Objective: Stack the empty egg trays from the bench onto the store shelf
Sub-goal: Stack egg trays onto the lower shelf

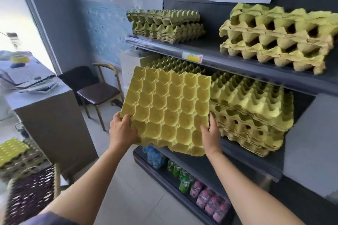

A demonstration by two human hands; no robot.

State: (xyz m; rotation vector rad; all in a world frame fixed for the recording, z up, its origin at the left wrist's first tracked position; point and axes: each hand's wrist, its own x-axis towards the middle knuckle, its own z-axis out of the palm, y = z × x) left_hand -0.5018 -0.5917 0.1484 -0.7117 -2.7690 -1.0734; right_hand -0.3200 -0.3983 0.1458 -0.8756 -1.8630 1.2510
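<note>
Head view: yellow egg tray point(168, 109) held in the air, tilted, cup side up, in front of the middle level of the store shelf point(247, 153). Left hand point(122, 129) grips the near-left corner, fingers curled over the edge. Right hand point(212, 133) holds the near-right edge, thumb on the cup face, just beside a stack of yellow trays point(252, 113) sitting on that level. Further back, a greenish stack point(175, 64), partly hidden. Upper level: green stack point(166, 25) left, tall yellow stack point(278, 38) right, well apart. Bottom level: coloured drink bottles point(184, 179). Lower left, blurred: spare trays point(12, 150) piled up. Dark chair point(98, 93) beside the counter point(51, 115)
</note>
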